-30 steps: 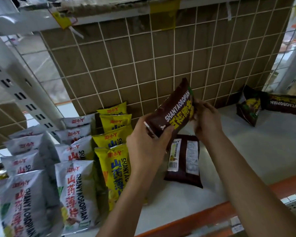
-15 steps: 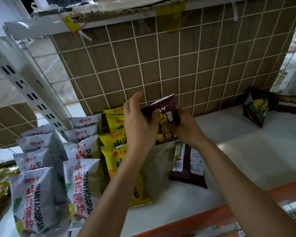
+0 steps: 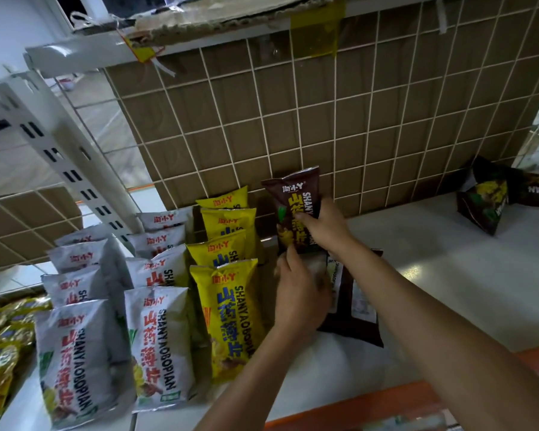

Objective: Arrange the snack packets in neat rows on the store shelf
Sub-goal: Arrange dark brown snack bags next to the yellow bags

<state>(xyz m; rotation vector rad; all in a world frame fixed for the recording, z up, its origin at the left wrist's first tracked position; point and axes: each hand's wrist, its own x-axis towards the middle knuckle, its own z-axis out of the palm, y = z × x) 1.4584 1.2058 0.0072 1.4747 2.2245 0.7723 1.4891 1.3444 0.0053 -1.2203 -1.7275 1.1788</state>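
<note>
1. The right hand is clamped on a brown packet. Its fingers wrap the packet's right side at mid-height.
2. The left hand sits just below, its fingers curled, with one fingertip up against the packet's bottom edge. It also covers the left side of a flat packet. I cannot tell whether it grips either one.
3. The brown packet stands upright near the back edge of the shelf, close to the wire grid. It is just right of the yellow packets.
4. The flat packet lies label-up nearer the front edge, under the right forearm.
5. Both bare forearms reach in from the front edge. The right one stretches farther back, and the left wrist bends beside the yellow row.
6. White packets stand in two rows toward the left edge.
7. Two more brown packets lie loose at the back right corner, well apart from the hands.
</note>
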